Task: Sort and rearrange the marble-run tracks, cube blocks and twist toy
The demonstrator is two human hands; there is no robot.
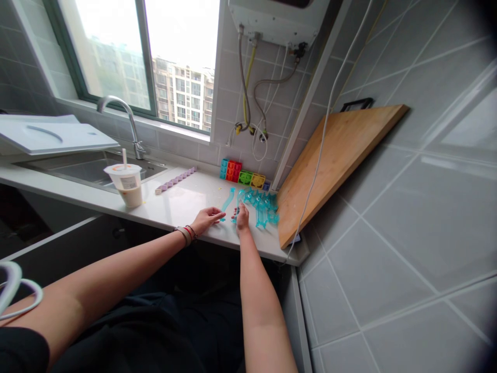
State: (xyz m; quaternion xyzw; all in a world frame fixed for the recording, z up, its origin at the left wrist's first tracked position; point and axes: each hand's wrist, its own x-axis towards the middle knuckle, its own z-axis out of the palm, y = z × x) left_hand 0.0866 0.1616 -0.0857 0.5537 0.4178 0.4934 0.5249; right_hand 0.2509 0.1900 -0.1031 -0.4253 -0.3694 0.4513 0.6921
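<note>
Grey diagonal-jointed tiles are framing a pale, glossy desk beneath a window, daylight reflecting off its smooth top. Work at centre: the right hand is closing its fingers around a translucent teal piece, holding it upright at the near side of a cluster of teal parts. The left hand is reaching in from the other side, fingers extended and close together, tips lying at the lower end of a curved teal strip; whether they are pinching it or only touching, cannot tell. Both hands are working apart, near each other. Judgement: handling at this stage is calling for a light fingertip grip and a steady right hand, the slick, thin plastic probably tending to slide. Shapes: the cluster is showing knobbly, branching outlines; behind it, square coloured blocks with rounded recesses are standing in a row along the wall. A lilac zigzag strip is lying beyond the left hand, a lidded cup is standing beside the metal sink, and a grained wooden board is leaning at right
</note>
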